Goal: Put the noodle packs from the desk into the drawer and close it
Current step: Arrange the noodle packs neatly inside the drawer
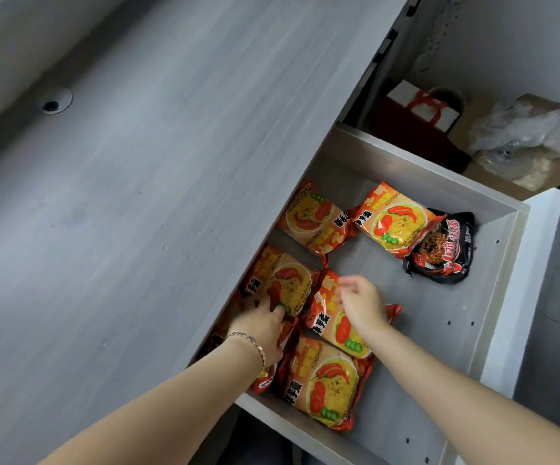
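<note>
Left hand (261, 325) flat on noodle pack (280, 283), right hand (362, 305) loose

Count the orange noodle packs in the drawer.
5 clear: two at the far end, one under each hand, one nearest. Another seems hidden under the left hand.

Both your forearms are bare up to the bottom edge of the view, with no sleeves showing and no gloves. Your left hand (261, 325) has a thin chain bracelet (251, 344) around the wrist, made of small metallic links with a gold to rose tone, running slantwise across it. Your right hand (363, 305) carries no watch or band, and its wrist is plain. Blur hides whether any finger wears a ring.
</note>
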`<state>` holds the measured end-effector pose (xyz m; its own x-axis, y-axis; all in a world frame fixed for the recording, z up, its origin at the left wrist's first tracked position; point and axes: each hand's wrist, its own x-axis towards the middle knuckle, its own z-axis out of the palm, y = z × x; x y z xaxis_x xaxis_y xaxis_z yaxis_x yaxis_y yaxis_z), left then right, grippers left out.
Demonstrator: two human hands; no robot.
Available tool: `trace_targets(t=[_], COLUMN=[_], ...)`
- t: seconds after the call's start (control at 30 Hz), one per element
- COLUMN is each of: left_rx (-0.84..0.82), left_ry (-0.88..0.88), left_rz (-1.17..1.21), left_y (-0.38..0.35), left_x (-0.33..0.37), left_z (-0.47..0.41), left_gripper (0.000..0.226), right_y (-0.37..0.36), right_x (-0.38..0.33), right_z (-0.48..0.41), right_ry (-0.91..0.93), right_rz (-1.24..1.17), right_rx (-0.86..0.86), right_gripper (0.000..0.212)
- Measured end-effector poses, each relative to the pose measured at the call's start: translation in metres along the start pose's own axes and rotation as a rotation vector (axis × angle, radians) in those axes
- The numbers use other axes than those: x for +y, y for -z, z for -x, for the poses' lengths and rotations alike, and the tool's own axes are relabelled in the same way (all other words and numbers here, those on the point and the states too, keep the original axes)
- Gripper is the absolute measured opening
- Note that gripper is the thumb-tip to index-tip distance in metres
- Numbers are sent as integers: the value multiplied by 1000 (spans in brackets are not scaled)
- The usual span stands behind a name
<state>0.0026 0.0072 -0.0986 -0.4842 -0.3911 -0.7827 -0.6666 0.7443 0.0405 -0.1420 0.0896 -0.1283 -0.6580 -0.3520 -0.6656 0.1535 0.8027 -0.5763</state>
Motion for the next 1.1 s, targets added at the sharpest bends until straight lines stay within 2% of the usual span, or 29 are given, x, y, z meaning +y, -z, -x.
trace_targets(t=[0.1,0.2,0.3,0.37,0.43,0.5,0.57,0.63,0.7,0.73,0.8,0.87,0.9,0.97,1.03,1.1], left_rx=[-43,-46,-35,-24,-1,12,25,111,283,391,601,689,650,435,298,311], left_ry=[-8,2,11,22,38,33,34,51,48,-15,-234,-382,-409,-390,-345,-269], left_rz=[20,85,129,172,229,244,290,384,443,425,439,565,668,860,849,729], left_y=[2,1,-2,-4,-4,-4,-1,4,15,18,25,42,53,69,74,68], left_x=[-2,-6,-10,-10,-10,-10,-11,-11,-8,-6,-1,5,9,16,24,28], left_z=[-4,-8,-9,-10,-9,-8,-7,-3,4,6,9,10,11,9,5,-1], left_gripper=[63,63,62,56,53,54,53,50,52,56,71,86,90,87,57,30], right_y=[-3,-14,-22,-23,-22,-21,-14,4,33,48,74,93,98,98,88,76], right_x=[-37,-63,-65,-60,-55,-50,-52,-53,-56,-57,-62,-67,-69,-73,-67,-52], right_z=[-25,-57,-80,-88,-90,-90,-77,-60,-42,-34,-24,-14,-8,2,7,4], right_ry=[30,-205,-461,-490,-446,-333,-158,104,365,454,583,616,614,598,556,447], right_rz=[-107,-241,-462,-547,-572,-579,-423,-223,-113,-69,37,138,180,213,143,-9], right_rx=[89,41,-89,-126,-142,-126,-57,22,18,-32,-161,-307,-384,-500,-493,-412], right_gripper=[49,69,57,42,36,47,53,31,13,11,26,36,35,32,34,38])
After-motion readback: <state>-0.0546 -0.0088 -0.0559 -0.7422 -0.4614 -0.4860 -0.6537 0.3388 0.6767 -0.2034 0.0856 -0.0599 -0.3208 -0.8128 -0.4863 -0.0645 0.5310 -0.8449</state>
